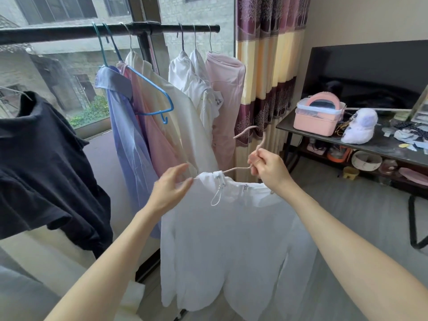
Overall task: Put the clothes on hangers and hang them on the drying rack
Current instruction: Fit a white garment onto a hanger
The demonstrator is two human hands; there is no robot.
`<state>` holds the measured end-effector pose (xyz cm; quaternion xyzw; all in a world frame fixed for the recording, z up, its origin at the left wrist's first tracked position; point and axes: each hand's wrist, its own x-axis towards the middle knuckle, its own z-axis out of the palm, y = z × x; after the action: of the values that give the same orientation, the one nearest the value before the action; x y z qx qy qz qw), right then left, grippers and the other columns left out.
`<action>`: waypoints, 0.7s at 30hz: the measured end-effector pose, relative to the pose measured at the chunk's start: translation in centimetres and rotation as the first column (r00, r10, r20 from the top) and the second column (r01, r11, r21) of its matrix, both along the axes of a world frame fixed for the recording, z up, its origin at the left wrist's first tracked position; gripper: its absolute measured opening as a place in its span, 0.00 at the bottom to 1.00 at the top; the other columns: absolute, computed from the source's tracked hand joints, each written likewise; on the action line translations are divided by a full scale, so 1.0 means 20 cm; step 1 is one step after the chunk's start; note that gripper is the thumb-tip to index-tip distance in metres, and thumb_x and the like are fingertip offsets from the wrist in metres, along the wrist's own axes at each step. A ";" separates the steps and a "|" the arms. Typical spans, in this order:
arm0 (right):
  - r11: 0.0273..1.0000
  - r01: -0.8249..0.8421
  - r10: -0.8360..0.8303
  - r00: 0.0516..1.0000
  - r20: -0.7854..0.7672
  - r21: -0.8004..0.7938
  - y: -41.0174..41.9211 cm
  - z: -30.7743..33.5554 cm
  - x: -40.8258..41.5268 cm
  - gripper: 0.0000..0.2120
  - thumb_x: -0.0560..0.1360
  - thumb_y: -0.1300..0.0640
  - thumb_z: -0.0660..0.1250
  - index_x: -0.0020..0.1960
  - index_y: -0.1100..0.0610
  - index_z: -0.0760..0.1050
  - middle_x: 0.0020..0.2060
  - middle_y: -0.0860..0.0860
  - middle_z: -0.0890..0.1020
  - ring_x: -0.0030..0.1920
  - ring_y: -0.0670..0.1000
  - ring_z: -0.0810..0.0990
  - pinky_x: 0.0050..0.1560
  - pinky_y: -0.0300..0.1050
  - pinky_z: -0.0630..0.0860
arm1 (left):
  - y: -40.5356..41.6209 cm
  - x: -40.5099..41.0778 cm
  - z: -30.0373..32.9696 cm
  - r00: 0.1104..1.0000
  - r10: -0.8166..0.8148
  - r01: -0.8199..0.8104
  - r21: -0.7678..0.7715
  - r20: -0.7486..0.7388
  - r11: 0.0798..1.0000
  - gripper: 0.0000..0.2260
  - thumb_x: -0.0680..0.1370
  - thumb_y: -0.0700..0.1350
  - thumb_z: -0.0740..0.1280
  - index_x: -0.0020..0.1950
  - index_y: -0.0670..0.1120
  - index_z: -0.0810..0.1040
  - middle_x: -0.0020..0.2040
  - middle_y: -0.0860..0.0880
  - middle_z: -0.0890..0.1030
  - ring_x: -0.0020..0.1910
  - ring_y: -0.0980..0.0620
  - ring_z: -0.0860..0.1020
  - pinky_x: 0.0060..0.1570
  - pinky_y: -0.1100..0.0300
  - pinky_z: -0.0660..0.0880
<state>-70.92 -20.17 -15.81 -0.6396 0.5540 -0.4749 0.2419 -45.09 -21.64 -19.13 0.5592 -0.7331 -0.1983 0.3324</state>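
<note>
A white garment [231, 239] with a drawstring hangs from a pale pink hanger [252, 135] in front of me. My right hand [268, 171] grips the hanger just below its hook. My left hand [171, 188] touches the garment's left shoulder with loosely bent fingers; whether it pinches the cloth I cannot tell. Above runs the black bar of the drying rack [69, 33]. On it hang a blue shirt [125, 126], a pink shirt [159, 144], a cream shirt [185, 121], white tops [196, 86] and a pink garment [227, 93]. A bare blue hanger [152, 89] hangs among them.
A dark navy T-shirt [39, 167] hangs at the left. A purple and yellow curtain [271, 66] falls behind the rack's right end. At the right stands a dark table [379, 144] with a pink box [317, 114] and a white plush toy [359, 128].
</note>
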 end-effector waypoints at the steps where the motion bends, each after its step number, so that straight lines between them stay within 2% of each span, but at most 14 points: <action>1: 1.000 -0.026 0.026 1.000 -0.005 0.003 0.00 0.01 0.03 0.13 0.79 0.59 0.59 0.35 0.55 0.72 0.26 0.49 0.75 0.27 0.41 0.72 0.39 0.42 0.70 | 0.00 -0.05 0.00 0.990 -0.053 0.055 -0.013 0.134 0.998 0.23 0.73 0.59 0.61 0.64 0.50 0.73 0.58 0.52 0.78 0.57 0.53 0.76 0.59 0.55 0.71; 2: 0.999 -0.045 0.045 0.999 0.000 0.001 0.00 0.02 0.06 0.12 0.78 0.59 0.60 0.37 0.57 0.73 0.26 0.49 0.76 0.27 0.41 0.72 0.38 0.43 0.71 | 0.01 -0.09 0.01 0.966 -0.076 0.086 -0.028 0.245 0.996 0.20 0.74 0.59 0.62 0.59 0.48 0.76 0.53 0.51 0.80 0.52 0.49 0.77 0.53 0.54 0.73; 3: 0.998 -0.058 0.058 0.998 0.018 -0.008 0.00 0.03 0.08 0.11 0.78 0.59 0.60 0.39 0.59 0.74 0.27 0.49 0.76 0.27 0.42 0.73 0.38 0.44 0.72 | 0.01 -0.13 0.01 0.961 -0.067 0.086 -0.062 0.270 0.994 0.15 0.76 0.55 0.63 0.53 0.45 0.78 0.44 0.49 0.81 0.45 0.45 0.76 0.46 0.54 0.72; 5: 0.996 -0.065 0.068 0.996 0.058 -0.053 0.01 0.05 0.08 0.09 0.79 0.59 0.59 0.45 0.60 0.77 0.31 0.49 0.78 0.32 0.46 0.75 0.41 0.40 0.74 | -0.01 -0.15 0.02 0.992 -0.049 0.063 -0.132 0.113 0.989 0.10 0.77 0.45 0.65 0.45 0.38 0.78 0.34 0.46 0.78 0.36 0.44 0.72 0.38 0.54 0.69; 6: 0.995 -0.047 0.051 0.998 0.045 -0.087 0.01 0.06 0.05 0.09 0.79 0.59 0.59 0.50 0.60 0.77 0.36 0.49 0.79 0.36 0.46 0.77 0.44 0.35 0.73 | -0.01 -0.15 0.03 0.999 -0.035 0.039 -0.156 0.028 0.987 0.08 0.77 0.42 0.66 0.43 0.37 0.79 0.32 0.46 0.77 0.33 0.49 0.72 0.37 0.56 0.68; 7: 0.992 0.003 -0.002 1.000 0.014 -0.126 0.01 0.05 0.01 0.10 0.79 0.59 0.59 0.55 0.59 0.77 0.43 0.49 0.80 0.43 0.46 0.78 0.49 0.32 0.72 | 0.00 -0.14 0.05 0.999 -0.024 0.016 -0.167 -0.046 0.986 0.07 0.76 0.40 0.66 0.43 0.36 0.80 0.30 0.48 0.76 0.30 0.57 0.70 0.35 0.61 0.67; 8: 0.982 0.093 -0.094 0.996 0.000 -0.166 0.01 0.02 -0.03 0.11 0.79 0.58 0.58 0.58 0.58 0.76 0.49 0.49 0.80 0.50 0.47 0.78 0.55 0.34 0.70 | 0.00 -0.13 0.07 0.995 -0.007 -0.009 -0.163 -0.102 0.987 0.06 0.76 0.39 0.66 0.42 0.36 0.80 0.28 0.52 0.73 0.28 0.61 0.69 0.32 0.67 0.64; 10: 0.917 0.348 -0.351 0.936 0.024 -0.196 0.03 -0.06 -0.12 0.16 0.76 0.57 0.54 0.59 0.57 0.75 0.56 0.50 0.79 0.59 0.51 0.75 0.63 0.48 0.67 | -0.01 -0.11 0.11 0.987 0.043 -0.064 -0.137 -0.155 0.988 0.08 0.76 0.38 0.66 0.39 0.37 0.78 0.25 0.54 0.66 0.25 0.60 0.65 0.29 0.68 0.62; 12: 0.851 0.512 -0.515 0.857 0.006 -0.113 0.06 -0.14 -0.19 0.21 0.71 0.59 0.52 0.60 0.57 0.74 0.59 0.52 0.77 0.63 0.54 0.71 0.65 0.52 0.62 | -0.02 -0.09 0.15 0.983 0.072 -0.093 -0.119 -0.170 0.989 0.10 0.77 0.39 0.65 0.36 0.38 0.74 0.25 0.53 0.62 0.24 0.58 0.62 0.26 0.67 0.60; 15: 0.835 0.551 -0.549 0.832 -0.077 0.003 0.05 -0.25 -0.25 0.19 0.74 0.64 0.57 0.65 0.59 0.69 0.63 0.55 0.72 0.65 0.57 0.68 0.63 0.53 0.63 | -0.04 -0.07 0.18 0.976 0.091 -0.115 -0.110 -0.199 0.987 0.11 0.77 0.40 0.65 0.36 0.39 0.74 0.22 0.53 0.63 0.24 0.57 0.61 0.25 0.67 0.58; 17: 0.830 0.557 -0.556 0.831 -0.025 0.034 0.04 -0.28 -0.27 0.17 0.76 0.64 0.59 0.65 0.61 0.68 0.63 0.58 0.71 0.64 0.59 0.69 0.60 0.51 0.65 | -0.05 -0.07 0.19 0.972 0.113 -0.135 -0.095 -0.207 0.986 0.10 0.78 0.41 0.64 0.37 0.39 0.75 0.22 0.53 0.64 0.23 0.56 0.61 0.24 0.67 0.57; 21: 0.803 0.595 -0.590 0.802 0.089 -0.032 0.04 -0.30 -0.28 0.09 0.77 0.65 0.58 0.54 0.67 0.73 0.54 0.63 0.76 0.54 0.61 0.74 0.49 0.43 0.64 | -0.07 -0.04 0.16 0.957 0.187 -0.208 -0.074 -0.222 0.975 0.13 0.78 0.42 0.63 0.39 0.34 0.74 0.28 0.50 0.61 0.24 0.56 0.60 0.23 0.66 0.56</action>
<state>-76.49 -19.36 -21.86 -0.4231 0.7026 -0.5661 0.0834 -45.80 -23.04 -15.92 0.5883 -0.6424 -0.1871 0.4540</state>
